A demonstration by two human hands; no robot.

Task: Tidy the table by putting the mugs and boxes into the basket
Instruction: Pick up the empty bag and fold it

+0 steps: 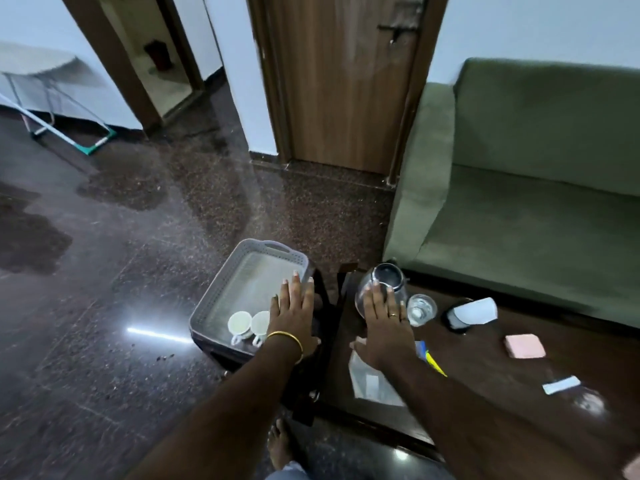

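A grey perforated basket (221, 289) sits on a dark stool left of the table, with two white mugs (249, 325) in its near corner. My left hand (294, 313) hovers flat over the basket's right rim, fingers straight, holding nothing. My right hand (384, 323) is spread flat above the dark wooden table (485, 362), just in front of a glass jug (381, 278), also holding nothing. On the table lie a pink box (524, 346), a small white box (561, 385) and a white mug on its side (472, 311).
A drinking glass (421, 310) stands beside the jug. A clear plastic packet (370, 379) and a blue-yellow item (431, 358) lie under my right forearm. A green sofa (536, 188) borders the table's far side. Dark polished floor spreads to the left.
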